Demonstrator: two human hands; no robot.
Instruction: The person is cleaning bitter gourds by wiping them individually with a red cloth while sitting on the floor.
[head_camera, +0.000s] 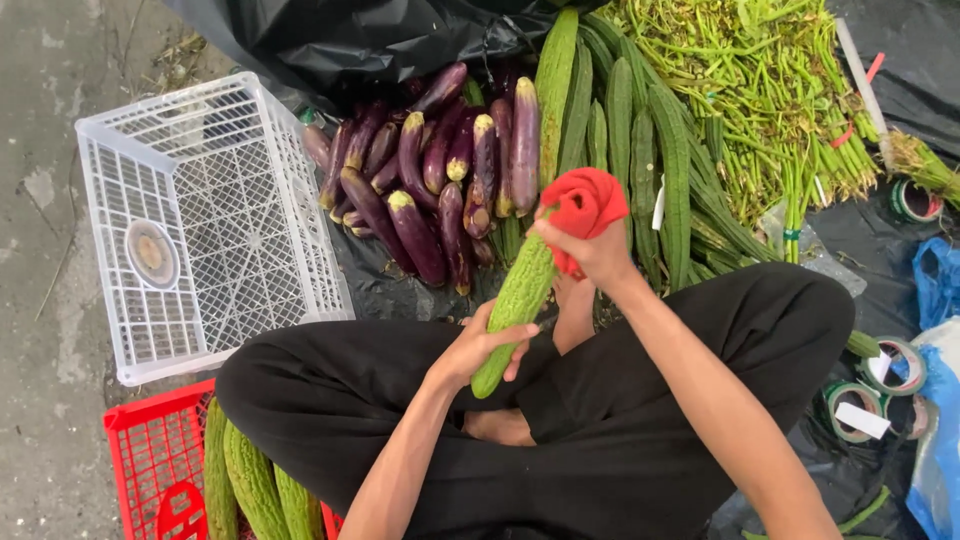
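My left hand (482, 345) grips the lower end of a light green bitter gourd (520, 295) that slants up to the right over my crossed legs in black trousers. My right hand (592, 250) holds a bunched red cloth (585, 200) against the gourd's upper end. Just beyond lies a heap of purple eggplants (440, 170) on black plastic sheeting.
A white plastic crate (200, 225) stands upside down at the left. A red crate (150, 460) at bottom left holds several bitter gourds (250, 480). Long ridged gourds (640, 130) and green stalks (770, 90) lie at the top right. Tape rolls (880, 385) sit at the right.
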